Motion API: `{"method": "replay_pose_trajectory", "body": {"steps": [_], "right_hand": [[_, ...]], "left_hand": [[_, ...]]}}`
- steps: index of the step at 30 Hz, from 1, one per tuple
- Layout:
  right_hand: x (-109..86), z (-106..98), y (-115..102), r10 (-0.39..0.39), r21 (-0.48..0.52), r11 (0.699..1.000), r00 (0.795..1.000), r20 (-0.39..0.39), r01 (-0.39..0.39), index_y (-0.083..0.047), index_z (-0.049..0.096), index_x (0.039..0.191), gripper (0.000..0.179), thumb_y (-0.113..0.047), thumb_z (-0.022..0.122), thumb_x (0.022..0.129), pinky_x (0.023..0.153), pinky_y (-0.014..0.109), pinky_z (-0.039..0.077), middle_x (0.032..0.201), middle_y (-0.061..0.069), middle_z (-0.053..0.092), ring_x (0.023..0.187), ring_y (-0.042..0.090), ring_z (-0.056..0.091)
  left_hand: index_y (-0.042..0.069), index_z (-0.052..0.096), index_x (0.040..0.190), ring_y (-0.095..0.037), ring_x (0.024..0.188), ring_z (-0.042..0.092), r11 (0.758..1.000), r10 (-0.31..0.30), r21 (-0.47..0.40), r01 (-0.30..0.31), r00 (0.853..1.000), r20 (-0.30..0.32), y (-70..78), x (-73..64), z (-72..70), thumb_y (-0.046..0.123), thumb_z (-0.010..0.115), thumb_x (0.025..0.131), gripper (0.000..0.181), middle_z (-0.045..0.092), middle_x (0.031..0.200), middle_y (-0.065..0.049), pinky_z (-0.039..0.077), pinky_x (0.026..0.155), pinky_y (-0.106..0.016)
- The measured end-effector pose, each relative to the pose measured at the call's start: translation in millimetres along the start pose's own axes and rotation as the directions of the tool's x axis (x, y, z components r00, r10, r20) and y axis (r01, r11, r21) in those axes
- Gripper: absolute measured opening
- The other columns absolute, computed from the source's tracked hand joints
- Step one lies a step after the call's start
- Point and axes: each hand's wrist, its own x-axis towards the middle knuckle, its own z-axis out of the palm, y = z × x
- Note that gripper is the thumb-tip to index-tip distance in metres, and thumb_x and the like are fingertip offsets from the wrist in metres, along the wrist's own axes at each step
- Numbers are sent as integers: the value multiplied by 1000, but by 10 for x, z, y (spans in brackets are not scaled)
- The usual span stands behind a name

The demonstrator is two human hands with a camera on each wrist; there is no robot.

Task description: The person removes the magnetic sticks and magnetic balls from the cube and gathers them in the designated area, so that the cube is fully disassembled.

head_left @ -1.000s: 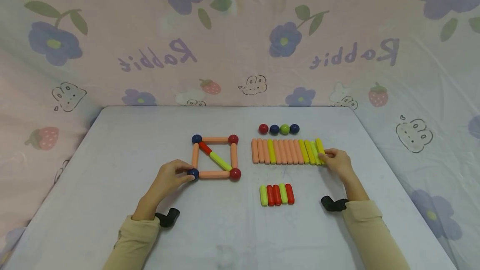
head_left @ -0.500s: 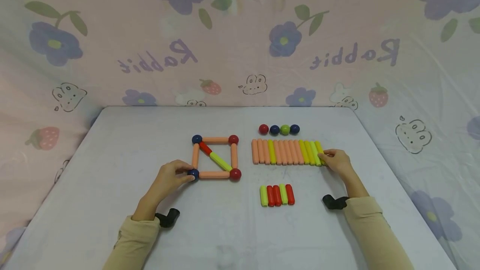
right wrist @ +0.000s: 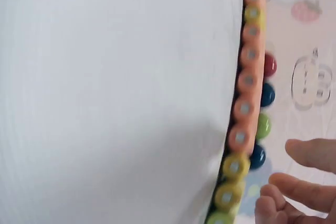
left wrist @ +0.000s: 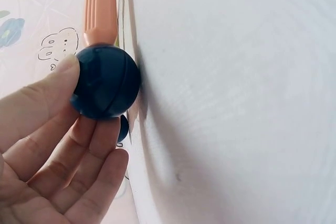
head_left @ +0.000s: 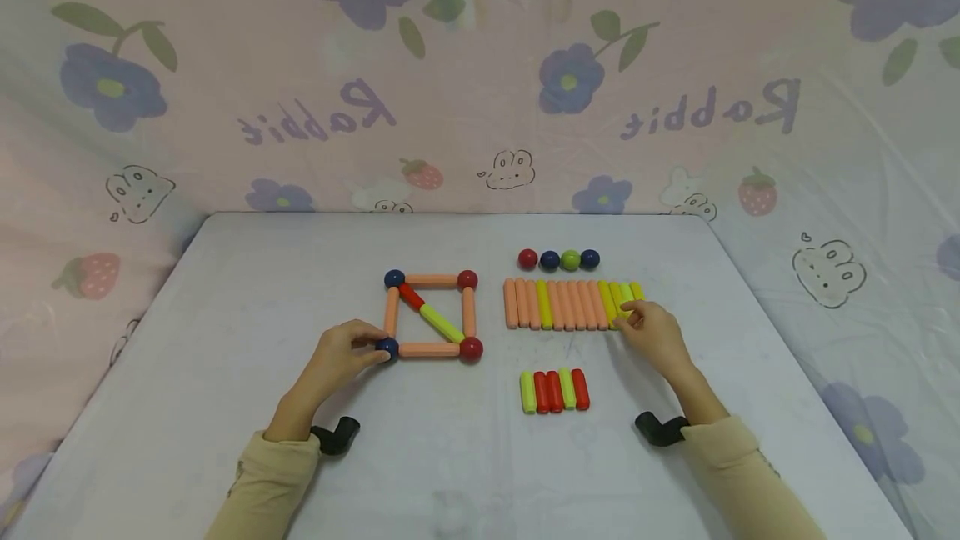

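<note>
With thumb and fingers, my left hand pinches a blue ball at the near-left corner of a square on the table. Peach sticks make its sides; another blue ball and two red balls mark the other corners. A short red stick and a short lime stick form its diagonal. My right hand is over the right end of a row of long peach and yellow sticks, hiding part of the last ones. In the right wrist view its thumb and fingers are apart, holding nothing.
Behind the long row, a red, a green and two blue balls stand in line. Several short lime and red sticks lie nearer the front. The white table backs onto a printed cloth.
The right hand straightened the last yellow stick against the row, let it go and moved left over the row's end. The left hand stays on its blue ball.
</note>
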Motion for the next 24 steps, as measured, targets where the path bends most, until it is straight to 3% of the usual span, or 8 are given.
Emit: {"method": "replay_pose_trajectory", "body": {"steps": [8,17,24], "right_hand": [[-151,268,-392,-175,48,983,985,-5,175,7,65,110,29,-10,69,87,60,16,46,86,14,65,74,18,55],[-293,530,-828,-283,74,958,957,56,279,-1,66,109,27,-15,71,86,67,22,51,90,7,65,81,17,57],[-334,705,-1122,-383,53,923,921,71,380,-5,66,109,27,-17,72,86,71,24,56,98,8,66,84,17,60]], "left_hand": [[-4,71,103,-36,103,66,1000,4,-4,-4,1000,1,-2,-5,2,5,74,82,23,70,105,-20,57,92,-44],[-4,71,103,-36,103,66,1000,8,-3,-8,1000,3,-1,-8,4,5,73,82,23,70,105,-20,57,93,-44],[-4,70,104,-36,104,66,1000,-1,-7,1,1000,10,15,-7,-6,5,73,83,23,69,106,-20,57,93,-45]]}}
